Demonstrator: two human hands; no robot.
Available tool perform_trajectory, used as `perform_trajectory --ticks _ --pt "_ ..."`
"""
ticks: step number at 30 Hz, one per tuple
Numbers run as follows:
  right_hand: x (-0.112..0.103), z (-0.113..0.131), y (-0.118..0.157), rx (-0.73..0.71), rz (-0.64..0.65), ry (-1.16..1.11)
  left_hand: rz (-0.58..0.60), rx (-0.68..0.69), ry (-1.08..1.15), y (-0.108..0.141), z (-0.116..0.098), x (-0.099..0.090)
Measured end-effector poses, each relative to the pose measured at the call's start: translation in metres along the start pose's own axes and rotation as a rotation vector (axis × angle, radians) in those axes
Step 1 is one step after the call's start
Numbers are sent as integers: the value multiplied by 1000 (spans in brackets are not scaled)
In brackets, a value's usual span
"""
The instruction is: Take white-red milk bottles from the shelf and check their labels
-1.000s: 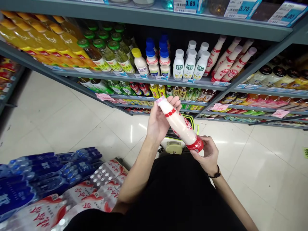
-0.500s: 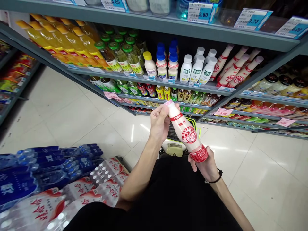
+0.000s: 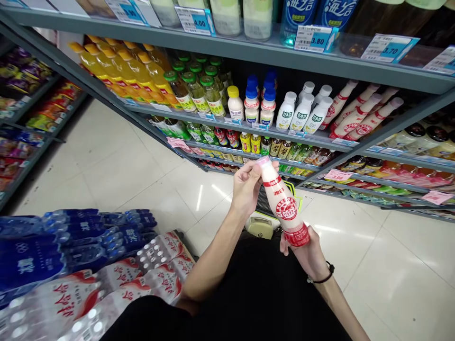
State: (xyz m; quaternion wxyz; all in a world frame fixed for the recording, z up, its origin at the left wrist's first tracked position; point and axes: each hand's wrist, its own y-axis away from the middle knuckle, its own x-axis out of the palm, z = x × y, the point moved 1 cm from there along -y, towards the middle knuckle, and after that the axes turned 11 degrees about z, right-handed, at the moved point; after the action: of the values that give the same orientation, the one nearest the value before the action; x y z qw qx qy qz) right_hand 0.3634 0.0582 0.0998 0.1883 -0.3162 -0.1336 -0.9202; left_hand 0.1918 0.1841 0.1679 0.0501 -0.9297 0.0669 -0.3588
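I hold a tall cream-coloured drink bottle with a pink cap and a round red label, tilted with its cap up and to the left. My left hand grips its neck and cap end. My right hand cups its red base from below; a black band sits on that wrist. Matching bottles lie slanted on the shelf straight ahead.
Grey store shelves hold white soy-milk bottles, blue-capped bottles, green-capped teas and yellow juice. Shrink-wrapped packs of water are stacked at lower left. A green-rimmed basket sits on the pale tiled floor below my hands.
The bottle has turned so its round red label faces me, and it now stands more upright. The view has shifted left and upward along the shelves.
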Motion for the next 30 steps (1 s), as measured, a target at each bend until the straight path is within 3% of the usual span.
perform_trajectory --ticks 3,8,12,19,25,30 --pt "-7 -1 -1 -140 -28 142 40 -22 6 1 -1 4" --pt "-21 -5 -2 -316 -185 380 141 -64 43 2 -7 14" --pt "-21 -7 -4 -429 -264 595 226 -76 100 2 -10 20" --pt "-22 -4 -7 -858 -464 1033 365 -100 163 4 -8 24" --pt "-46 15 12 -1053 -423 1432 328 -172 216 5 -7 27" --pt "-45 22 18 -1060 -422 1486 325 -192 215 6 -7 29"
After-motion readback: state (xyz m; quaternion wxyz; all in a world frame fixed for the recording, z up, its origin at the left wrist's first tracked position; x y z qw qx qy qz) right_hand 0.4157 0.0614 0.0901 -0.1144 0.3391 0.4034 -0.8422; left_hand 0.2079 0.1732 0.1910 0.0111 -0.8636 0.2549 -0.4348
